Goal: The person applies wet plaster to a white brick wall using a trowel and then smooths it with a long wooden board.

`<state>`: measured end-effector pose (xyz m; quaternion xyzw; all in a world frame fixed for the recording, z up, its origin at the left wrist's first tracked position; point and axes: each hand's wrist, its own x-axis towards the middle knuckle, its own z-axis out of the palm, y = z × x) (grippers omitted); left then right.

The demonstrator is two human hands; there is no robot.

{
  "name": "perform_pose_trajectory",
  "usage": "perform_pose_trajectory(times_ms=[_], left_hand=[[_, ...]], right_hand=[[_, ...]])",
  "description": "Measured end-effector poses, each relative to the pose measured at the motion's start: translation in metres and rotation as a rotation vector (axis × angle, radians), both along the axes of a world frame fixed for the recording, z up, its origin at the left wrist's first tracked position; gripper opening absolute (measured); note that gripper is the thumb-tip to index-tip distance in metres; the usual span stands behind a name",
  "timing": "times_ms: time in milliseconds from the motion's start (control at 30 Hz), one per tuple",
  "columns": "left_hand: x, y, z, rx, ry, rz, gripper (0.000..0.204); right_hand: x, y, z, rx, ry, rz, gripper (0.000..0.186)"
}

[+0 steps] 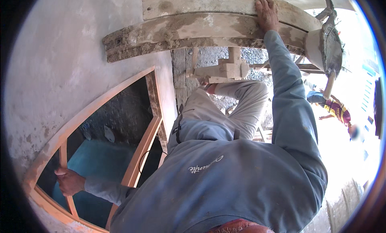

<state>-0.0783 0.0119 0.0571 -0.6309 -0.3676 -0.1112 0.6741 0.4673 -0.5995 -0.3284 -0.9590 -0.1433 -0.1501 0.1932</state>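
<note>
The left hand (71, 181) wraps the orange window bar (63, 154), likely for balance; the right hand (267, 13) (fingers slightly spread) lies across the planks (205, 26), perhaps for support.

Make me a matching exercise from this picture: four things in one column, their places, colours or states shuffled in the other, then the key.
Things
1. Left hand
2. Right hand
3. Window frame
4. Sweatshirt

Places, colours or states
A. Blue-grey, with white lettering
B. Resting on the planks
C. Orange, set in the wall
D. Closed around a slim upright bar

Right pairs: 1-D, 2-B, 3-C, 4-A
</note>
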Motion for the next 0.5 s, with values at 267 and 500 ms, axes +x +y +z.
perform_pose_trajectory(times_ms=[267, 500], left_hand=[[0.004, -0.002, 0.0, 0.004, 0.009, -0.027, 0.056], [0.006, -0.008, 0.003, -0.058, -0.022, -0.114, 0.054]], right_hand=[[0.002, -0.006, 0.0, -0.042, -0.059, 0.01, 0.048], [-0.005, -0.002, 0.023, -0.01, 0.024, -0.029, 0.048]])
